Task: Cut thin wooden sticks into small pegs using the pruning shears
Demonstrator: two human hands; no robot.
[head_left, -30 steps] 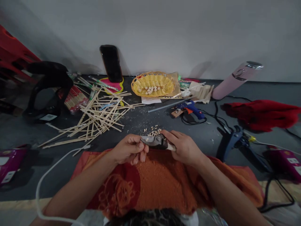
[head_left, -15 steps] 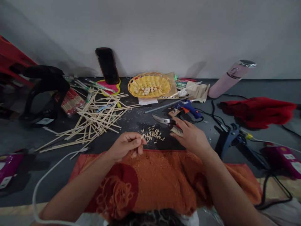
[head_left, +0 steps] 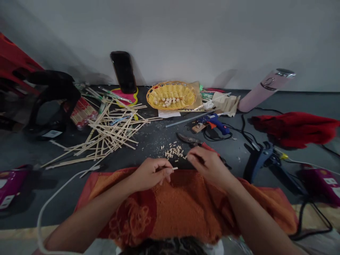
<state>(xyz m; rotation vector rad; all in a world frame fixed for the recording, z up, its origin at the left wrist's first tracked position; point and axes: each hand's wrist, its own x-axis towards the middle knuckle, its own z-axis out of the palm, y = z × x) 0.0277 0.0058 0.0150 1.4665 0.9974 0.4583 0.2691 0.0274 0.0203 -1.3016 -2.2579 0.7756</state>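
My left hand [head_left: 155, 173] pinches a short cut piece of wooden stick [head_left: 174, 168] between thumb and forefinger, above the orange towel's edge. Opposite it, my right hand [head_left: 208, 163] hovers with curled fingers; what lies inside them is hidden. Just behind that hand, pruning shears [head_left: 188, 139] with red handles lie on the dark table, partly covered by it. A small pile of cut stick pieces [head_left: 174, 152] is spread between and beyond both hands.
Long wooden sticks [head_left: 106, 134] lie heaped at left. A yellow wicker basket [head_left: 171, 88] with small pale pieces stands at the back, near a phone [head_left: 124, 72]. A blue glue gun [head_left: 219, 124], pink flask [head_left: 265, 90], red cloth [head_left: 294, 129] and orange towel [head_left: 183, 205] surround the area.
My right hand has left the shears and come down toward my left hand. The shears now lie turned with darker blades showing. My left hand has shifted right with its stick piece.
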